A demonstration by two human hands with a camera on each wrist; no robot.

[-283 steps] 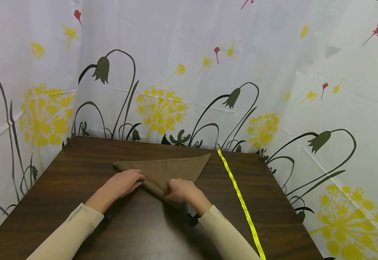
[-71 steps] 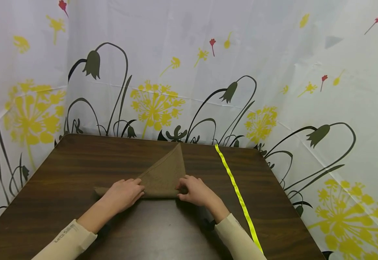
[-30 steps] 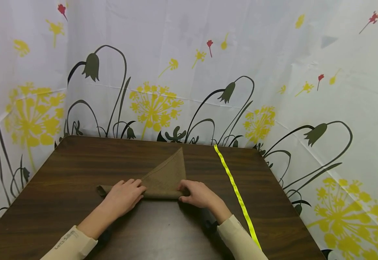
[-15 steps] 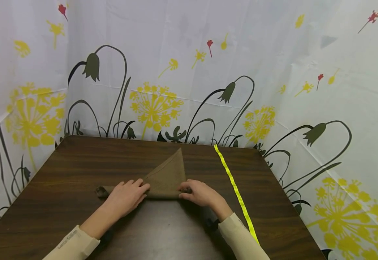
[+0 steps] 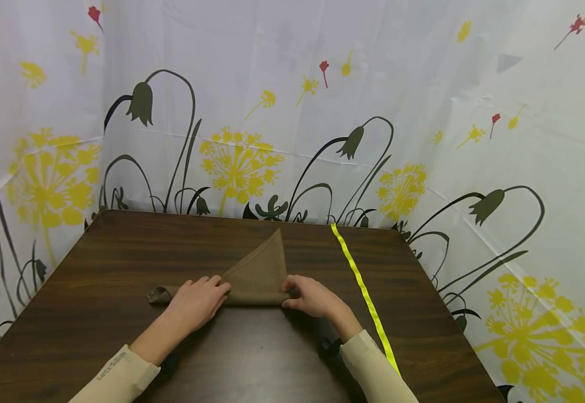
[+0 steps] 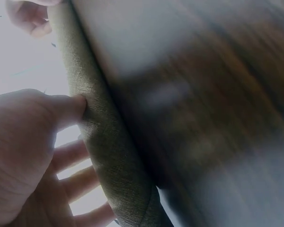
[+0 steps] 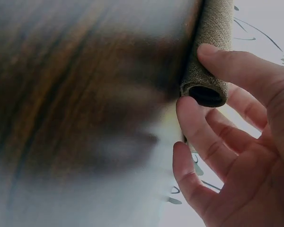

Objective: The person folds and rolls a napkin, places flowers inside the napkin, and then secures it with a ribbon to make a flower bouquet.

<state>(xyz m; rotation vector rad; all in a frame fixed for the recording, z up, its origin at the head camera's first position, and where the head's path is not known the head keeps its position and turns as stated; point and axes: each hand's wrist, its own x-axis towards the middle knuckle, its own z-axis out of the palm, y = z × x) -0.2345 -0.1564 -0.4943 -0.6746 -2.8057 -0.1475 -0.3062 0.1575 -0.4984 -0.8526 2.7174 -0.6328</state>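
Note:
A brown cloth [image 5: 256, 271] lies on the table, its near side rolled into a tube and a triangular flap pointing to the far edge. My left hand [image 5: 198, 302] grips the rolled part left of its middle. The left wrist view has that thumb against the roll [image 6: 102, 123] and the fingers behind it. At the roll's right end my right hand [image 5: 312, 298] pinches the cloth. In the right wrist view, the right thumb [image 7: 217, 59] presses the roll [image 7: 212, 71] beside its hollow end, with the index fingertip near the opening. The roll's left end [image 5: 160, 294] sticks out past my left hand.
A yellow tape strip [image 5: 360, 280] runs down the right part of the dark wooden table [image 5: 121, 252] from its far edge. Behind the table hangs a white curtain [image 5: 292, 95] printed with flowers.
Earlier the cloth was a wider triangle with a slanted rolled edge; now the roll lies crosswise and the flap is narrower. Over the last half second my right hand shifts slightly right along the roll.

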